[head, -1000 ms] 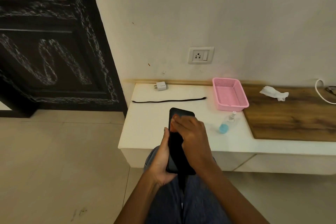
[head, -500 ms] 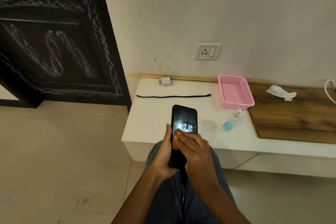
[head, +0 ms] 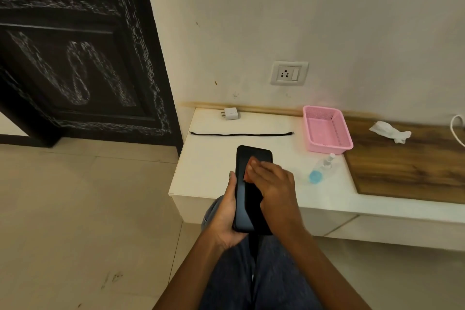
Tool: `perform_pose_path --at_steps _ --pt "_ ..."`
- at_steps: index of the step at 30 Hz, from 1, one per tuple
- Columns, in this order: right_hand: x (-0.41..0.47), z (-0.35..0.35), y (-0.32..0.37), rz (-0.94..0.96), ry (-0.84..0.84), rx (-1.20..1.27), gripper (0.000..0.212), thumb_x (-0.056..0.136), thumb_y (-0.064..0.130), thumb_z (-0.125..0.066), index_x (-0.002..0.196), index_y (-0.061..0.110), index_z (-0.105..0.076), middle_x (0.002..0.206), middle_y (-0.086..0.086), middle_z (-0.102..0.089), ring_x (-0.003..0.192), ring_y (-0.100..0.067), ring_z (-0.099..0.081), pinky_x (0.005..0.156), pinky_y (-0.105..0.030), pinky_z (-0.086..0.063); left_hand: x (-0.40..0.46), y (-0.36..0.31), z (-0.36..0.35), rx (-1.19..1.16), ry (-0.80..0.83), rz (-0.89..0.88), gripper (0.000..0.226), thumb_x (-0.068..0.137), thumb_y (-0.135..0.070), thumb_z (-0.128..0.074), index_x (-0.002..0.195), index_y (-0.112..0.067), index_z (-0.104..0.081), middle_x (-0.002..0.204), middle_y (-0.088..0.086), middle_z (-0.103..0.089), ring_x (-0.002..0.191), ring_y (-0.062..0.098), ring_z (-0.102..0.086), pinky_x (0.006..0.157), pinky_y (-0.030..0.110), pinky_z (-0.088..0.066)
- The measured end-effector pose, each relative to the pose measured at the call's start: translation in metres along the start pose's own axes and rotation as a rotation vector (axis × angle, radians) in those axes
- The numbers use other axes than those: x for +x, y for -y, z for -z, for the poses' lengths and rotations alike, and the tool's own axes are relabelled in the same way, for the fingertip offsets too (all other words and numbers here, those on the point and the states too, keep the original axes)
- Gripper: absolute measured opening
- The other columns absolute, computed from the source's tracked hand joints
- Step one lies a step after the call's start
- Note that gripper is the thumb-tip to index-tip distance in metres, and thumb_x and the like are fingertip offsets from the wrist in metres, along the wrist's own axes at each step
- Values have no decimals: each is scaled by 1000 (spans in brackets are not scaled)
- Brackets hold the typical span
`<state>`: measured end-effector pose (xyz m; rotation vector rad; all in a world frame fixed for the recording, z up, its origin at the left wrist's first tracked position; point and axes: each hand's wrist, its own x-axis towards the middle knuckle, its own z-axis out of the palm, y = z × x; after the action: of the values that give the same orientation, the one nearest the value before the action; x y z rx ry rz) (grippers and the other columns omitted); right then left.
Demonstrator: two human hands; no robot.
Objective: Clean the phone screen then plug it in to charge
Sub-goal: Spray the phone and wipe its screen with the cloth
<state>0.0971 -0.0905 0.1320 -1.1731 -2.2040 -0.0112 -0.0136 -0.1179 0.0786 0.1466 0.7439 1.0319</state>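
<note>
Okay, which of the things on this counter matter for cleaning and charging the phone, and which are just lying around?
For the job: phone in the left hand, right hand rubbing its screen, spray bottle, black cable, white charger plug, wall socket.

Just lying about: pink basket, crumpled tissue, wooden board.

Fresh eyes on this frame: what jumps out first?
The black phone at centre, gripped by the left hand while the right hand rubs its screen. Behind it, a pink basket on the white table, with the wall socket above.
</note>
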Motion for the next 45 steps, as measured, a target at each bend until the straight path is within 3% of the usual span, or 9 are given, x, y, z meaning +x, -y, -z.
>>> perform_pose_path --at_steps 3,8,14,18,23,28,33,38,45 --pt "-27 -7 7 36 10 -9 46 59 -4 -63 104 6 -71 110 -3 -70 100 -22 -64 85 -26 -36 1 2 2 -14 13 13 74 65 -75 -58 104 -14 -75 108 13 -72 100 24 -69 78 35 -57" --pt "-16 -3 -11 9 53 -36 59 53 -15 -74 107 10 -71 113 0 -69 104 -26 -63 83 -34 -34 0 -1 -3 -10 19 7 73 70 -74 -56 111 -16 -72 114 13 -70 104 25 -67 82 36 -56" --pt "24 9 -19 -90 91 -81 59 61 -11 -55 114 11 -67 118 1 -67 113 -30 -58 87 -42 -40 -3 -2 -8 9 19 -23 74 74 -70 -57 123 -15 -65 123 18 -64 104 31 -66 82 44 -54" --pt "6 9 -10 -95 67 -77 57 59 -2 -48 111 11 -69 115 2 -68 104 -24 -63 83 -36 -40 -2 -3 2 37 9 -40 69 77 -71 -50 116 -17 -70 114 15 -69 96 26 -69 76 35 -57" --pt "-36 6 -5 -89 125 -34 66 51 -10 -80 112 12 -69 118 4 -66 102 -20 -64 81 -31 -33 -1 -3 7 32 15 -61 68 81 -71 -43 110 -18 -72 111 14 -71 96 25 -70 75 33 -58" --pt "-15 10 -15 -90 54 -32 47 70 -2 -66 116 7 -66 121 -2 -65 101 -25 -64 82 -39 -36 -3 -7 -4 31 63 -63 65 81 -70 -44 113 -19 -71 112 15 -70 95 26 -70 75 36 -57" --pt "18 15 -21 -128 92 -56 64 55 -12 -77 115 6 -65 111 -4 -69 97 -30 -64 76 -44 -43 -7 -5 -6 -20 96 -50 72 81 -69 -51 124 -13 -64 116 17 -67 98 30 -67 86 46 -54" --pt "22 10 -16 -69 59 1 51 54 -6 -53 100 4 -71 102 -6 -72 77 -32 -64 62 -40 -45 -9 -4 2 -49 62 -46 72 79 -69 -53 120 -11 -66 117 18 -67 100 32 -67 87 47 -54" --pt "-13 3 -11 -95 -11 92 32 73 3 -60 103 3 -70 93 -2 -71 79 -22 -62 64 -37 -52 -3 -8 7 23 14 -60 65 81 -70 -45 103 -17 -75 98 14 -74 83 26 -72 65 33 -57"
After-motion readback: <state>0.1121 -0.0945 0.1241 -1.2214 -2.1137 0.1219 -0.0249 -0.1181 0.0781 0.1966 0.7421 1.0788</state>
